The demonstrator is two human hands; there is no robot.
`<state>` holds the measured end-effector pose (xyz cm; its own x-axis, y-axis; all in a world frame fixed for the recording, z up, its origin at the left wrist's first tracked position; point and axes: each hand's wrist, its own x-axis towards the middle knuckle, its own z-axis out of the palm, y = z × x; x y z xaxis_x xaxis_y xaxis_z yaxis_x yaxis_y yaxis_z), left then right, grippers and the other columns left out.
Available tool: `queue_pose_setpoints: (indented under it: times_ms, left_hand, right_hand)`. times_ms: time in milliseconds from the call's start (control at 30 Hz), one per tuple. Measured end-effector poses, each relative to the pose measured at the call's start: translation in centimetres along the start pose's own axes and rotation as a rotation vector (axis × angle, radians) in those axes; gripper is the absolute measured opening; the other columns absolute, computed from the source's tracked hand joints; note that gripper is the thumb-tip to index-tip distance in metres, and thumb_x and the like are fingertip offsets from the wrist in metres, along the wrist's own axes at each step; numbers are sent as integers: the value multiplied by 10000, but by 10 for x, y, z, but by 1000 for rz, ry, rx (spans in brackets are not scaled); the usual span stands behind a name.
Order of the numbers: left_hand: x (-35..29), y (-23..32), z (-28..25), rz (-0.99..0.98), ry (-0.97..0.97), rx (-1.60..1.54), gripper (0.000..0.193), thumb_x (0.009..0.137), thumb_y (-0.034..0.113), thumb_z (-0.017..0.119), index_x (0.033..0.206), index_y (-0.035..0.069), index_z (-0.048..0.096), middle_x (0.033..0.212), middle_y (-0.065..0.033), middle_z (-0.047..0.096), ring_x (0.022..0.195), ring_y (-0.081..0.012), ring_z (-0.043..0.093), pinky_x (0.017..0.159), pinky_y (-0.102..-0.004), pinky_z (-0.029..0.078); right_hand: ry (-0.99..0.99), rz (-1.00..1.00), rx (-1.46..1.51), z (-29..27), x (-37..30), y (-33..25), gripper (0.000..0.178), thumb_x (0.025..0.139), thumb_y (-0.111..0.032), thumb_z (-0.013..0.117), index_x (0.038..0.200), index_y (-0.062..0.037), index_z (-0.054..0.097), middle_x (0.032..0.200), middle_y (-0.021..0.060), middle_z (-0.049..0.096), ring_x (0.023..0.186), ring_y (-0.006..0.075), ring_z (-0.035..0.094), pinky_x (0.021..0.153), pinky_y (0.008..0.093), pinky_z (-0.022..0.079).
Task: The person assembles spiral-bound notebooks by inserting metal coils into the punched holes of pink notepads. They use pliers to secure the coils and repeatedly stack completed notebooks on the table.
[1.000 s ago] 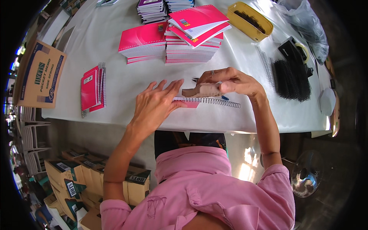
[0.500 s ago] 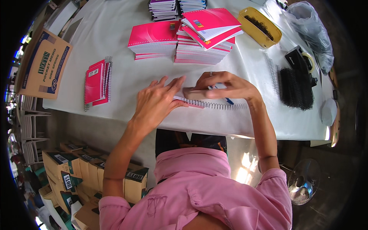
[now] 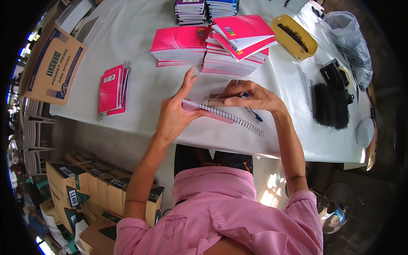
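A person holds a small pink notebook [image 3: 219, 117] with a wire coil [image 3: 251, 127] partly through its edge.
The notebook sits tilted near the middle of the desk's [image 3: 142, 91] near edge; the left hand [image 3: 175, 112] grasps its left end, thumb in front and fingers raised; the right hand [image 3: 250, 98] grips a blurred brown block [image 3: 217, 102] against the coil, whose loose end trails right, just beside a blue pen [image 3: 255, 114]; bound notebooks [image 3: 111, 91] lie toward the left edge, black coils [image 3: 330, 105] toward the right edge, pink stacks [image 3: 178, 44] farther back.
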<state>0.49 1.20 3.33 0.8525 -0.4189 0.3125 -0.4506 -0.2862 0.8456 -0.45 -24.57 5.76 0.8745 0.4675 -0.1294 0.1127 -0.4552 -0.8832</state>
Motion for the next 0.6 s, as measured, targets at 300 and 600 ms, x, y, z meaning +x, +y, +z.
queue_pose_setpoints:
  times_ms: [300,600]
  left_hand:
    - [-10,-24,17,-156,14,-387,1001,744,104,841,1569,129,274,1403,-169,568,1310,-207,526,1004,-336,488]
    - [-12,-34,20,-97,25,-488,1016,719,16,843,1564,138,292,1381,-159,589,1200,-119,558,894,-262,537]
  right_hand:
    - [55,-102,307,4,1,10,525,887,-469,704,1087,16,722,918,62,651,877,153,557,812,323,438]
    - [-26,15,137,8,12,-19,544,873,-515,703,1057,-4,743,914,75,655,895,181,582,829,345,445]
